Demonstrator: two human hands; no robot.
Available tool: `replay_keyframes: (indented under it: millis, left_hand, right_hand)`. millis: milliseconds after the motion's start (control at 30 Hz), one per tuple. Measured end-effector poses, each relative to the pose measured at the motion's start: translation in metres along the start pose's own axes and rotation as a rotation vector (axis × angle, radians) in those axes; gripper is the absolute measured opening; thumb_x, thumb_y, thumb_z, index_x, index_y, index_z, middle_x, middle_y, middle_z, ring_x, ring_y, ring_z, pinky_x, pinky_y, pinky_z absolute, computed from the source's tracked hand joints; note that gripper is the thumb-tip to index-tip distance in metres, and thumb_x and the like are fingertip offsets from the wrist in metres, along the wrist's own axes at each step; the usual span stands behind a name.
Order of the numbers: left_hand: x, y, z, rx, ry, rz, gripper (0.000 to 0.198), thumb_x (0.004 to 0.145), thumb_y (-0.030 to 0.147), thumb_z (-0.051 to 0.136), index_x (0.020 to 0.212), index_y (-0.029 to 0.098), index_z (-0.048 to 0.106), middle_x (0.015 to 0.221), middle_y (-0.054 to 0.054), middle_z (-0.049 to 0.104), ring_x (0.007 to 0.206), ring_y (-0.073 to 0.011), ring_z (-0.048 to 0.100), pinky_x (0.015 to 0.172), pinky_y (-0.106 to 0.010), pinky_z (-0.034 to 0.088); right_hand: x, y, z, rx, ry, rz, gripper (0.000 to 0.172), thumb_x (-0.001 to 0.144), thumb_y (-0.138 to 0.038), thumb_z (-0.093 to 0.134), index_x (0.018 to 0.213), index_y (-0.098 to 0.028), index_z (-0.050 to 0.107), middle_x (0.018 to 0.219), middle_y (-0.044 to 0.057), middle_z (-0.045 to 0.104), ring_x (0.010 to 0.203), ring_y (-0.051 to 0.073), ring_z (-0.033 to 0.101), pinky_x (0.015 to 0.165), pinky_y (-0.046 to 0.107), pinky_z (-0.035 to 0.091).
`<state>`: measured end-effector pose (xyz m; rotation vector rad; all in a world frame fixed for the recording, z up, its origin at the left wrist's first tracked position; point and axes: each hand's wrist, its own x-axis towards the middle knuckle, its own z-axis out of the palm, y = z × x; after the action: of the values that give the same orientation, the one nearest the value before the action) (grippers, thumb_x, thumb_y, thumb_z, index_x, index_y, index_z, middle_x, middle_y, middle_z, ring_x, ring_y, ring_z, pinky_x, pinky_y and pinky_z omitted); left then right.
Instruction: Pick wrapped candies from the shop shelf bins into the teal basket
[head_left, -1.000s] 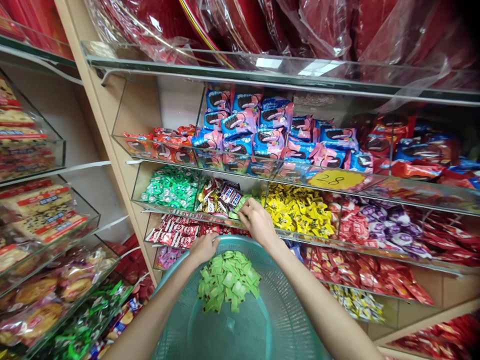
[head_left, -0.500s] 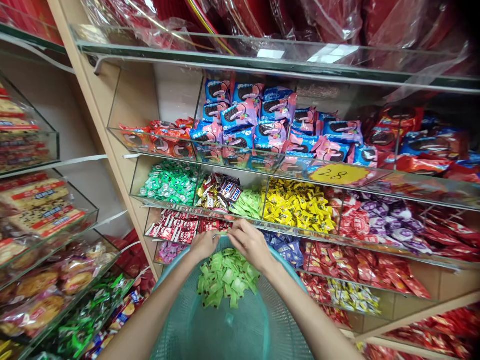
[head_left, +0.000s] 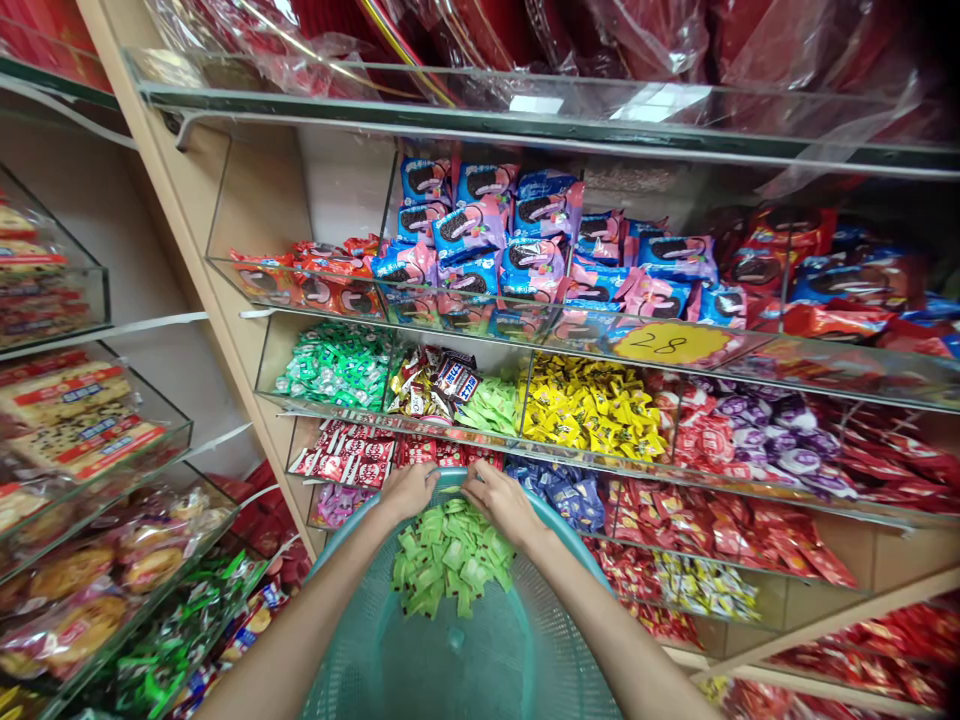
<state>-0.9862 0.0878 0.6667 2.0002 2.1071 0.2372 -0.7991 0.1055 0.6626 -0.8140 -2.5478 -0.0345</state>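
A green mesh plastic basket (head_left: pixel 566 530) stands in front of me, with a heap of small green-wrapped candies (head_left: pixel 450 560) at its far end. My left hand (head_left: pixel 409 490) is at the far-left part of the basket rim, its fingers curled together; what they hold, if anything, is hidden. My right hand (head_left: pixel 496 500) hovers over the right side of the heap by the far rim, thumb and fingers bent and slightly apart. A pale green candy (head_left: pixel 451 490) shows between the two hands. Just beyond is a shelf compartment with similar green candies (head_left: pixel 491 405) beside brown-wrapped bars (head_left: pixel 454 378).
Glass-fronted shelves hold green candies (head_left: pixel 334 370), yellow candies (head_left: pixel 592 405) and blue-pink cookie packs (head_left: pixel 472 225). A yellow price tag (head_left: pixel 675 342) marks one shelf edge. Packaged biscuits (head_left: pixel 75 410) fill the left-hand shelves. A glass ledge (head_left: pixel 450 95) runs overhead.
My right hand has lowered slightly toward the heap, and its fingertips have drawn apart from the left hand's. The left hand is nearly still. The view has shifted slightly.
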Motion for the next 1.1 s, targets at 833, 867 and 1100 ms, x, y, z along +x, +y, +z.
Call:
replay_keyframes:
  millis: [833,867,1100]
  left_hand:
    - [0.002,-0.002,-0.003,-0.006,0.009,0.010,0.039,0.086,0.042,0.027,0.110,0.028,0.054,0.104,-0.006,0.065,0.096,-0.0233,0.060,0.078,-0.032,0.042]
    - [0.002,-0.001,-0.003,-0.007,0.010,0.005,0.040,0.086,0.042,0.027,0.111,0.028,0.054,0.104,-0.006,0.065,0.096,-0.0237,0.059,0.078,-0.033,0.042]
    - [0.002,-0.004,0.000,-0.033,0.044,0.008,0.041,0.086,0.042,0.028,0.116,0.027,0.052,0.110,-0.007,0.063,0.100,-0.0234,0.058,0.081,-0.033,0.042]
  right_hand:
    - [0.003,-0.014,-0.010,-0.104,-0.098,0.186,0.019,0.087,-0.032,0.044,0.083,-0.020,0.058,0.091,0.003,0.051,0.074,0.013,0.053,0.058,0.022,0.034]
    - [0.005,-0.019,-0.017,-0.098,-0.069,0.161,0.023,0.088,-0.033,0.041,0.082,-0.020,0.058,0.090,0.003,0.051,0.074,0.012,0.052,0.058,0.022,0.034]
    - [0.034,-0.027,-0.072,-0.050,0.192,0.135,0.026,0.090,-0.033,0.037,0.088,-0.020,0.059,0.090,0.004,0.052,0.078,0.013,0.051,0.063,0.022,0.037]
